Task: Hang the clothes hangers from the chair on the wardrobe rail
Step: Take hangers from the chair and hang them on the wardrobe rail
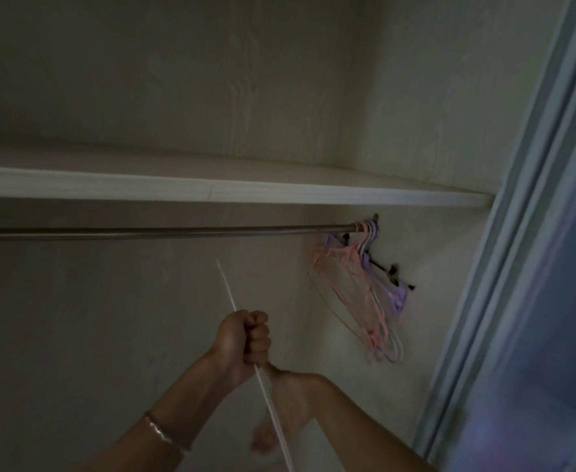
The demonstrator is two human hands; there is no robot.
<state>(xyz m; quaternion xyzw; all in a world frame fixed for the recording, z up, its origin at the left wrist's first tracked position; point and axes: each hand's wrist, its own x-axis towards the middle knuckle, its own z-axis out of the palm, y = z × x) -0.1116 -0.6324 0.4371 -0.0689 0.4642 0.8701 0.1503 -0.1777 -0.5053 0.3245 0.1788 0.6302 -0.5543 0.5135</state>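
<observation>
A metal wardrobe rail (143,232) runs across under a shelf. Several pink, purple and white hangers (358,284) hang bunched at its right end, against the side wall. My left hand (245,338) is a closed fist around a thin white hanger (227,289). One arm of that hanger sticks up to the left, ending below the rail and apart from it. My right hand (279,413) is lower, blurred and bent downward, right beside the hanger's lower part. Its grip is too blurred to read. The chair is out of view.
A white shelf (211,190) sits just above the rail, leaving a narrow gap. The wardrobe's back wall is behind it and the side wall to the right. A pale blue sliding door frame (518,233) borders the right side. The rail's left and middle stretch carries nothing.
</observation>
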